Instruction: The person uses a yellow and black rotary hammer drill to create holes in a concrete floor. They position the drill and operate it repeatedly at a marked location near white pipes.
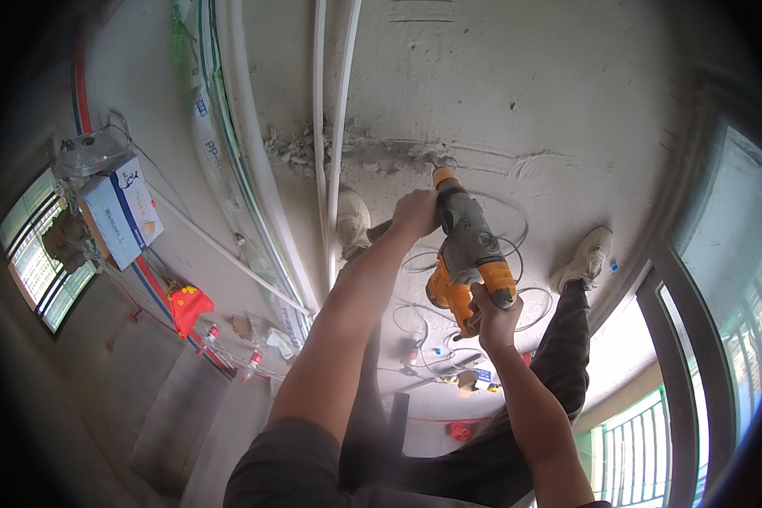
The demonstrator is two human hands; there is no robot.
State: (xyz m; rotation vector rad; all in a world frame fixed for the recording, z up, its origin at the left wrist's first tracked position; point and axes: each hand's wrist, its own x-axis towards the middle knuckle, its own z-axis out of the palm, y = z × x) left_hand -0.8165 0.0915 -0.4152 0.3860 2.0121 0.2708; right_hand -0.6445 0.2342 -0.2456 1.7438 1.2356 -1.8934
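Note:
Both my hands hold an orange and dark grey rotary hammer drill (467, 229) in front of me. My left hand (415, 213) is closed round its side handle near the front. My right hand (496, 315) wraps the rear grip. The drill's nose points away from me, at a broken-up groove (398, 155) in the grey concrete floor (567, 93). Whether the bit touches the concrete is too small to tell. Crumbled rubble (292, 146) lies at the groove's left part.
Long white pipes (340, 102) cross the groove on the left, beside plastic-wrapped pipes (220, 152). A cable (525, 229) loops behind the drill between my shoes. Boxes (118, 212), a red bag (189, 306) and bottles (251, 366) are at the left. A framed glass door (694, 339) stands right.

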